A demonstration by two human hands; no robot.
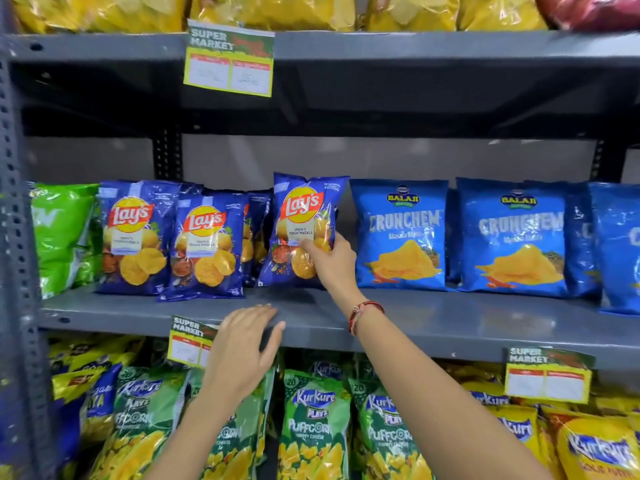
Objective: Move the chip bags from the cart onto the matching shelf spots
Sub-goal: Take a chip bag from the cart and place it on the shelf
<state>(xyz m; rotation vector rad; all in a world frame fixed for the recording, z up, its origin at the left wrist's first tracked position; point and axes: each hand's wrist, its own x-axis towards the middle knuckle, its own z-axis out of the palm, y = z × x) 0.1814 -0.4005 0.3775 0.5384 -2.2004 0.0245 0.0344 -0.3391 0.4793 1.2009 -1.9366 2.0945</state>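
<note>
My right hand [331, 260] grips the lower right side of a dark blue Lay's Magic Masala bag [302, 220], which stands upright on the grey middle shelf [450, 320]. It sits to the right of two more Lay's Magic Masala bags [169, 237] and left of the light blue Balaji Crunchem bags [401, 233]. My left hand [242, 351] hovers empty with fingers spread in front of the shelf's front edge, below the Lay's row. The cart is out of view.
A green bag [62, 233] stands at the shelf's far left by the metal upright [17, 237]. Kurkure Puffcorn bags [315, 420] fill the shelf below, yellow bags [277, 8] the one above. Price tags [229, 58] hang from the shelf edges.
</note>
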